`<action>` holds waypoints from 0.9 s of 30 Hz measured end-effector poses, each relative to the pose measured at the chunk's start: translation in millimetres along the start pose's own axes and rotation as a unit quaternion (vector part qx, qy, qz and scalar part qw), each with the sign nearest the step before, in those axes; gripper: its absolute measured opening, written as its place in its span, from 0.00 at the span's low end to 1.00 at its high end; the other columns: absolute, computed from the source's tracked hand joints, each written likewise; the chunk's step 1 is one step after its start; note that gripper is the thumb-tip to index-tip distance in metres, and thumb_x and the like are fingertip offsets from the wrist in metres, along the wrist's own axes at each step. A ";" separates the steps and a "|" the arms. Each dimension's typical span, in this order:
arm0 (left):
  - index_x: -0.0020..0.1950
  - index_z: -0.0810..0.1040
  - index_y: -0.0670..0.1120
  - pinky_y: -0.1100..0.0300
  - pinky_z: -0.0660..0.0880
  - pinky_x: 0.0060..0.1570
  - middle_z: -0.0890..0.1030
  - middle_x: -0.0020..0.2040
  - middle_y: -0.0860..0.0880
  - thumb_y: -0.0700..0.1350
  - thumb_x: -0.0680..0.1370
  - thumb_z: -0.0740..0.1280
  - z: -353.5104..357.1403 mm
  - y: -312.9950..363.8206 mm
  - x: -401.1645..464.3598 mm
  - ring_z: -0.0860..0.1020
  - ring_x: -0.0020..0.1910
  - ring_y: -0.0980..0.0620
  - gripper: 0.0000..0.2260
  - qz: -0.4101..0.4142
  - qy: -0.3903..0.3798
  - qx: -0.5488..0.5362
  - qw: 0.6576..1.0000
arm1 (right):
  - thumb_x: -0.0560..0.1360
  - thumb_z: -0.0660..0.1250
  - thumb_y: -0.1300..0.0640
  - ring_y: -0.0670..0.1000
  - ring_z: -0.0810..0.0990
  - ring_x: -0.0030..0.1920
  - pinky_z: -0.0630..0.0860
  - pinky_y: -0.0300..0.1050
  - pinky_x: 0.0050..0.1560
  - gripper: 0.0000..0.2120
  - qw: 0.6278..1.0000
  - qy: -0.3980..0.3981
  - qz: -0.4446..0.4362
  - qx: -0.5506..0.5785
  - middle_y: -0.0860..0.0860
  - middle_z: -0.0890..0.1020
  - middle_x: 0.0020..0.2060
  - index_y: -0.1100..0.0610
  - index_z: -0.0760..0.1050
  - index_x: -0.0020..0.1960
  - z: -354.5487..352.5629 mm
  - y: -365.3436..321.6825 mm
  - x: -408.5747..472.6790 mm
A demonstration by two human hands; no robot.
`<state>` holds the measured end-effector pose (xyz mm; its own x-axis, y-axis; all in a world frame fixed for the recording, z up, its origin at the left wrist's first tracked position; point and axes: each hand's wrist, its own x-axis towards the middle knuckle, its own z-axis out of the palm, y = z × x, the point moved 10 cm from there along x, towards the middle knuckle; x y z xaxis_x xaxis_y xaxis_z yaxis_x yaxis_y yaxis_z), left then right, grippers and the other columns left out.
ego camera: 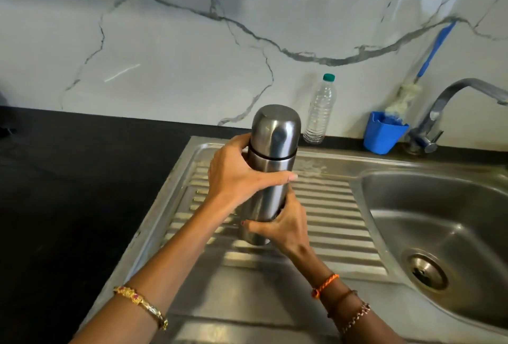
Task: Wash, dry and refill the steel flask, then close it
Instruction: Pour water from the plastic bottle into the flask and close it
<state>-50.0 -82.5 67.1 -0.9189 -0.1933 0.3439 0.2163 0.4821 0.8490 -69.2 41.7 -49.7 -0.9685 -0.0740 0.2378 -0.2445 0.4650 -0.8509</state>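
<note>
Two hands' fingers grasp the capped steel flask, upright above the ribbed drainboard beside the basin.

I see flask upright at centre, over drainboard, held in 2 hands: left hand on upper body, right hand near base. Sink basin at 3 o'clock of flask. Plastic bottle at 1 o'clock, against wall. Tub at 2 o'clock, brush standing in it. Tap right of tub. Counter at 9 o'clock.
</note>
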 end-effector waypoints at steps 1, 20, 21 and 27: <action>0.48 0.72 0.56 0.57 0.77 0.46 0.75 0.40 0.62 0.53 0.55 0.80 -0.2 -2.8 8.2 0.74 0.42 0.64 0.27 -0.005 0.000 -0.004 1.000 | 0.50 0.73 0.39 0.50 0.80 0.47 0.80 0.52 0.47 0.43 1.000 0.001 0.003 0.002 0.48 0.80 0.48 0.52 0.67 0.61 2.9 -1.2 8.6; 0.55 0.75 0.51 0.58 0.78 0.49 0.79 0.48 0.56 0.59 0.55 0.76 -0.9 -43.6 46.2 0.77 0.47 0.63 0.31 -0.013 0.051 -0.041 0.998 | 0.58 0.80 0.50 0.48 0.78 0.48 0.78 0.50 0.50 0.36 0.999 -0.029 0.037 0.005 0.48 0.78 0.50 0.53 0.68 0.62 31.6 7.8 49.0; 0.55 0.75 0.51 0.59 0.78 0.49 0.79 0.49 0.55 0.60 0.55 0.76 0.8 -45.1 43.7 0.77 0.47 0.62 0.31 -0.015 0.055 -0.048 0.997 | 0.58 0.79 0.50 0.48 0.78 0.48 0.78 0.50 0.50 0.36 0.999 -0.030 0.036 0.009 0.49 0.78 0.51 0.54 0.68 0.62 32.1 8.5 47.6; 0.62 0.72 0.49 0.59 0.77 0.52 0.78 0.54 0.53 0.54 0.64 0.76 8.9 -48.5 33.2 0.77 0.51 0.59 0.29 -0.020 0.074 -0.098 0.992 | 0.59 0.80 0.54 0.53 0.79 0.52 0.77 0.54 0.53 0.33 0.991 -0.080 0.095 0.046 0.51 0.80 0.50 0.55 0.69 0.59 34.4 11.7 45.6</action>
<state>-93.9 -104.7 33.8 -0.8728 -0.3385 0.3515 0.2545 0.2989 0.9197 -117.8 13.4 -64.9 -0.9908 -0.1355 -0.0028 -0.0524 0.4024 -0.9140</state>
